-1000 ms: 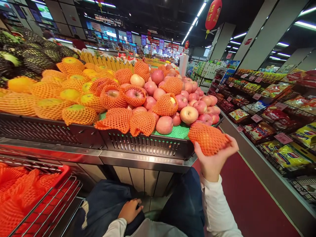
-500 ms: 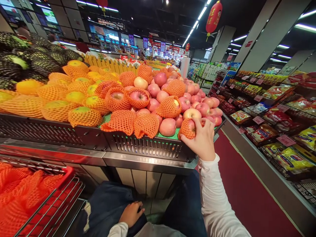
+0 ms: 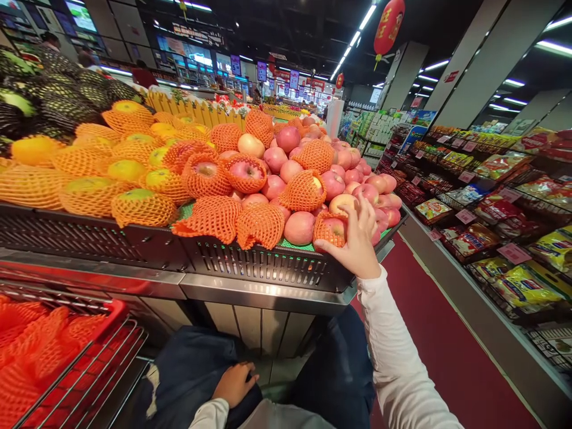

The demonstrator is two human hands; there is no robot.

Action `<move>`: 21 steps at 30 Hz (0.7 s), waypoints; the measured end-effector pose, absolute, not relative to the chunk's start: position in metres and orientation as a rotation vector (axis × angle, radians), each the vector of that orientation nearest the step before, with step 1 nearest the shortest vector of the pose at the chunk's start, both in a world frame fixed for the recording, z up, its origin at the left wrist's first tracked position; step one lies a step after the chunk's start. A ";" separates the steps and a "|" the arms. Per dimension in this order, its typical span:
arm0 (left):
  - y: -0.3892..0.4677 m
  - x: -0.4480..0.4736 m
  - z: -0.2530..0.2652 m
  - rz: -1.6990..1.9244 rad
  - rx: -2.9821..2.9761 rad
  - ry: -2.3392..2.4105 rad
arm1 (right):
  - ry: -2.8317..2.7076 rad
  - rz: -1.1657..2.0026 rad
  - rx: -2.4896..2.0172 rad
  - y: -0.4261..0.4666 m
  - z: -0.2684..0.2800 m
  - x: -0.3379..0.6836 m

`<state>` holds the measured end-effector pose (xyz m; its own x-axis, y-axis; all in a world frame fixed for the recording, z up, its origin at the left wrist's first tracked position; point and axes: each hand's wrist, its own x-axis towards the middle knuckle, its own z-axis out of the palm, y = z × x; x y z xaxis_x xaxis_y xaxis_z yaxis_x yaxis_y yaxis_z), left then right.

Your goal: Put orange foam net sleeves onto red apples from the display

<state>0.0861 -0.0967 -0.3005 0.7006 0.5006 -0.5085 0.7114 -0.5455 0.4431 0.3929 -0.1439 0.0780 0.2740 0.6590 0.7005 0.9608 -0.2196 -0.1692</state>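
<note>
Resting on the knee at the bottom of the view, the left hand (image 3: 235, 384) lies curled, its grip holding nothing. Orange net sleeves (image 3: 44, 351) fill the red cart at far left. On the worktop's black crate (image 3: 268, 265), the right hand (image 3: 357, 241) reaches up, arm extended, grip spread wide over a netted apple (image 3: 330, 228) at the crate's front edge. Price labels (image 3: 465, 215) on the shelves are too small to read.

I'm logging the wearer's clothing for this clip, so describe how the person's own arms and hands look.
Both arms are in long white sleeves. The right sleeve runs down to the wrist and looks like plain, smooth fabric without markings. The left sleeve shows only at its cuff. The right hand and left hand are bare: no gloves, and no rings or watch that I can see.
</note>
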 end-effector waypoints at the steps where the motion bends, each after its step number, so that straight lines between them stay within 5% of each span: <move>1: -0.097 0.086 -0.300 -0.431 2.268 0.921 | -1.409 -0.735 -1.909 -0.145 0.078 0.387; 13: -0.098 0.083 -0.302 -0.425 2.260 0.955 | -1.654 -0.489 -2.306 -0.108 0.103 0.340; 21: -0.098 0.084 -0.302 -0.428 2.270 0.954 | -1.478 -0.672 -2.251 -0.098 0.089 0.343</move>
